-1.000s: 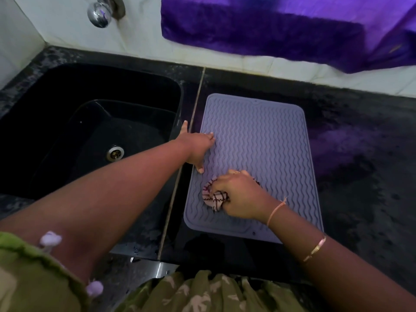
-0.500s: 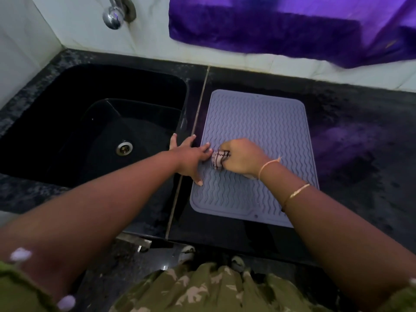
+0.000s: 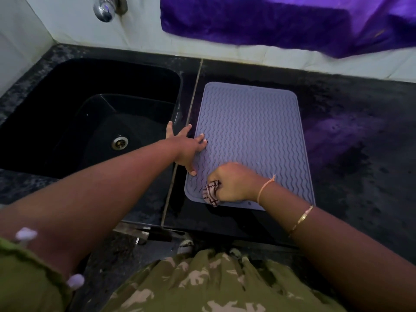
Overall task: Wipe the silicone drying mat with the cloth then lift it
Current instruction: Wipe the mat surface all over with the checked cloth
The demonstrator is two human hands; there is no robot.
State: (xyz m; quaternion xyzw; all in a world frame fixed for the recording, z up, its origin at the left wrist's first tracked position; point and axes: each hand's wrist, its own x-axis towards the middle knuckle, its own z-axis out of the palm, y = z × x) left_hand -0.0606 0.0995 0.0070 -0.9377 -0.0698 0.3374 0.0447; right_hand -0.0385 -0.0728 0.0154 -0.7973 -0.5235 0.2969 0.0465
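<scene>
While the wiping step is under way in the head view, the silicone drying mat (image 3: 249, 140) is seen lying flat on the dark surface (image 3: 351, 158), just beside the sink (image 3: 90, 113). The left hand (image 3: 188, 149) is spread wide, with fingertips pressed on the mat's left edge to pin it. The right hand (image 3: 231, 183) is closed around the bunched cloth (image 3: 211, 194), which is held against the mat's near-left corner. For a good result, firm downward pressure should be kept on the cloth, and strokes are best run along the wavy ridges so that the grooves are reached. The far half should be covered before any lifting is attempted. The pinned edge should be kept flat, since silicone is judged likely to creep.
</scene>
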